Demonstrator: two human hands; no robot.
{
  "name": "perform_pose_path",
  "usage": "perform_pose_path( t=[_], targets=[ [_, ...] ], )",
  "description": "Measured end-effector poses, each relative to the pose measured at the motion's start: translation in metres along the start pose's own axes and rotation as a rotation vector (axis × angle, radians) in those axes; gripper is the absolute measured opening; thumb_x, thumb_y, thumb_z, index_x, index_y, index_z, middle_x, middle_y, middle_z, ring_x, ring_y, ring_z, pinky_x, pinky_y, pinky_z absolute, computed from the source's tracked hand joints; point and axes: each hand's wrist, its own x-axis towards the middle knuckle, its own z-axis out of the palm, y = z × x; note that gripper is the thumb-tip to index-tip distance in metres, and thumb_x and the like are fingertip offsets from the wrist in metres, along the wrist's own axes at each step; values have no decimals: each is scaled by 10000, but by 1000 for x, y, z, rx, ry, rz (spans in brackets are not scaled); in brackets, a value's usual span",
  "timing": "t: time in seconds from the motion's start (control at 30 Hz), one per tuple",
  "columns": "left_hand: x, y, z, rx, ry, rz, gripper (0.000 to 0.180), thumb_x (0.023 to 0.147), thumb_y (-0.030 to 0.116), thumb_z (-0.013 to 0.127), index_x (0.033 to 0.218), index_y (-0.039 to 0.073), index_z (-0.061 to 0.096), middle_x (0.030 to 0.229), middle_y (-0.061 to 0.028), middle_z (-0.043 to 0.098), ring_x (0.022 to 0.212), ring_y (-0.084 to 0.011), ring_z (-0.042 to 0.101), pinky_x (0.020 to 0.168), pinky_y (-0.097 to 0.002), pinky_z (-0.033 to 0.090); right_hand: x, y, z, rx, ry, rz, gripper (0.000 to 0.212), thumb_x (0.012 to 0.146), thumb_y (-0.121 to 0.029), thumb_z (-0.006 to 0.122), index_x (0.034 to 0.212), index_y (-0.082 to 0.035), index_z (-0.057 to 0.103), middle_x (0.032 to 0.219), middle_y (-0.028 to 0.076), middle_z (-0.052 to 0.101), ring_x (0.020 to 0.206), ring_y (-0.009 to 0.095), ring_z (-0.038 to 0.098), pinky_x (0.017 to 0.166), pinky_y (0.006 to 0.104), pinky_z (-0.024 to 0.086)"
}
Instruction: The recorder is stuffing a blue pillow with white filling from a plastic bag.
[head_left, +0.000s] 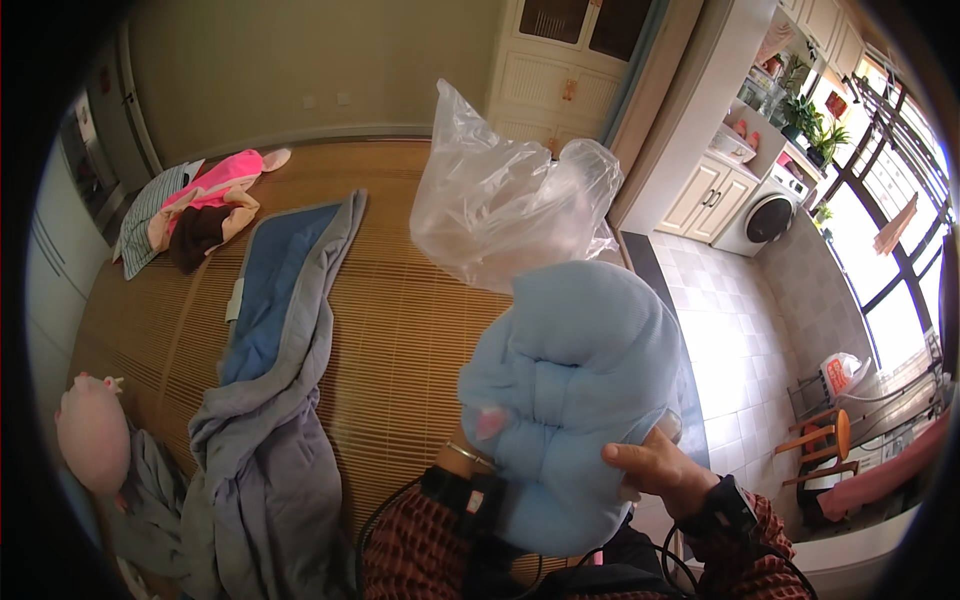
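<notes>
A puffy light-blue plush cushion [580, 390] with stitched creases and a small pink patch is held up in front of me. My right hand [668, 470] grips its lower right edge, thumb on the top face and fingers underneath. Behind its left side goes my left hand [458, 448]; a bracelet shows at the wrist, while the fingers are hidden by the cushion. Just beyond the cushion, a crumpled clear plastic bag [500, 200] stands on the woven bamboo mat [390, 340].
Along the mat's left lies a long grey-and-blue blanket [275, 420]. A pink plush toy [93, 432] rests at the near left, and a heap of clothes [205, 205] at the far left. To the right, a tiled floor [720, 330] leads to a washing machine [765, 215] and a wooden stool [825, 435].
</notes>
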Motion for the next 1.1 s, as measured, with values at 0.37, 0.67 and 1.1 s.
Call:
perform_pose_path(
  t=[0.37, 0.67, 1.1],
  targets=[
    [-1, 3, 17, -40, 93, -29, 422, 870, 7, 486, 1283, -32, 403, 1252, -101, 479, 1117, -176, 495, 930, -297, 441, 13, 8, 5, 165, 117, 216, 680, 765, -435, 691, 1224, 20, 482, 1096, 155, 593, 989, 249, 581, 856, 342, 469],
    [-1, 1, 24, -87, 269, 133, 408, 844, -12, 459, 1249, -40, 421, 1251, -106, 477, 1091, -175, 494, 898, -294, 444, 16, 35, 0, 634, 30, -22, 827, 688, -500, 736, 1262, 12, 432, 1143, 141, 568, 1032, 269, 568, 890, 381, 470],
    [-14, -31, -46, -197, 212, -50, 333, 875, 32, 468, 1201, -31, 453, 1150, -93, 510, 947, -154, 520, 787, -267, 467, 1, -11, 10, 225, 285, -33, 891, 728, -465, 715, 1343, 16, 286, 1233, 199, 480, 1100, 315, 522, 886, 430, 478]
  ],
)
